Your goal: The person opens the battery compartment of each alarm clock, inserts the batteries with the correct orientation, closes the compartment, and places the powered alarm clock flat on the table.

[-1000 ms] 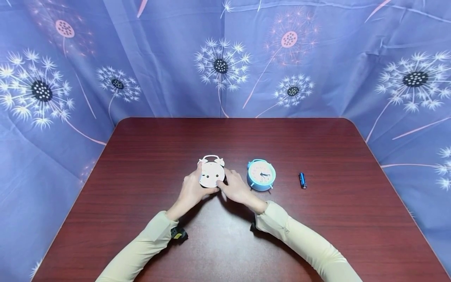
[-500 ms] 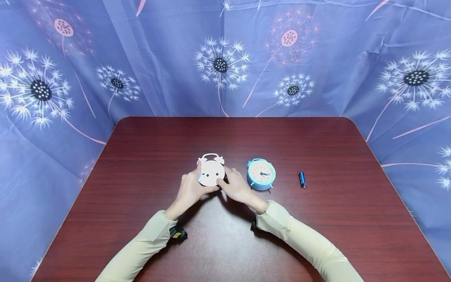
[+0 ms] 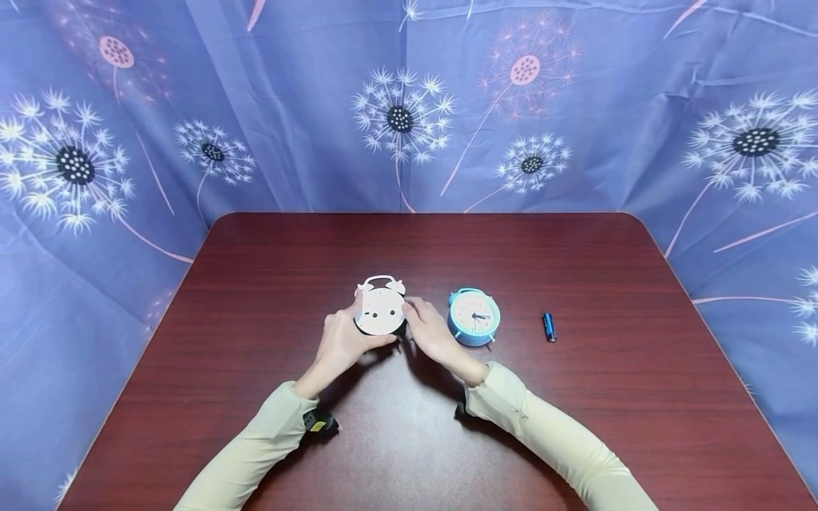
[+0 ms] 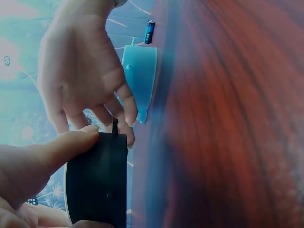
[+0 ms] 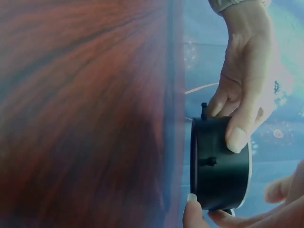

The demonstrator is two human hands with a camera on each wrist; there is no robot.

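Observation:
An alarm clock [image 3: 380,316] with a black side, a handle and bells on top has its pale back turned up toward the head camera. My left hand [image 3: 341,343] grips it from the left, thumb along its lower side, as the left wrist view shows on the black side [image 4: 97,175]. My right hand [image 3: 431,333] is at the clock's right edge with fingers loosely extended; in the right wrist view its fingertips touch or nearly touch the clock's side [image 5: 221,180]. The clock's face is hidden.
A light blue alarm clock [image 3: 474,317] lies face up just right of my right hand. Further right a blue battery [image 3: 549,327] lies on the dark red wooden table [image 3: 409,248]. A patterned blue curtain [image 3: 307,128] hangs behind the table.
The held clock has shifted slightly up and left in the head view. My right thumb has come away from the clock's back to its right edge. My left hand keeps its grip.

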